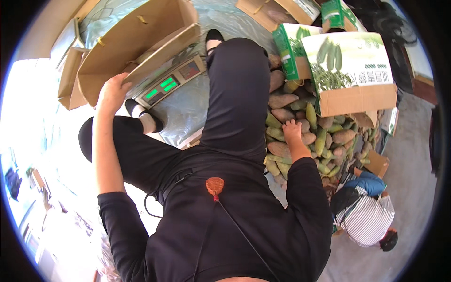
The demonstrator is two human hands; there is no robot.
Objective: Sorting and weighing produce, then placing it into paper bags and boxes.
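Observation:
My left hand [112, 95] grips the near edge of an open cardboard box [159, 58], which sits on a digital scale [167, 87] with lit green displays. What lies deep in that box is mostly hidden by its walls. To my right, my right hand [294, 133] reaches down onto a heap of long vegetables [321, 141], some green and others brown and dusty-looking. Its fingers are a little apart and touch the heap beside a brown vegetable [307, 138]; none is lifted clear.
Printed white and green cartons [350, 66] rest on the heap's far side. More cardboard boxes [279, 11] stand at the back. Clear plastic sheeting [230, 21] covers the floor ahead. A person in a striped top [365, 218] is low down at the right.

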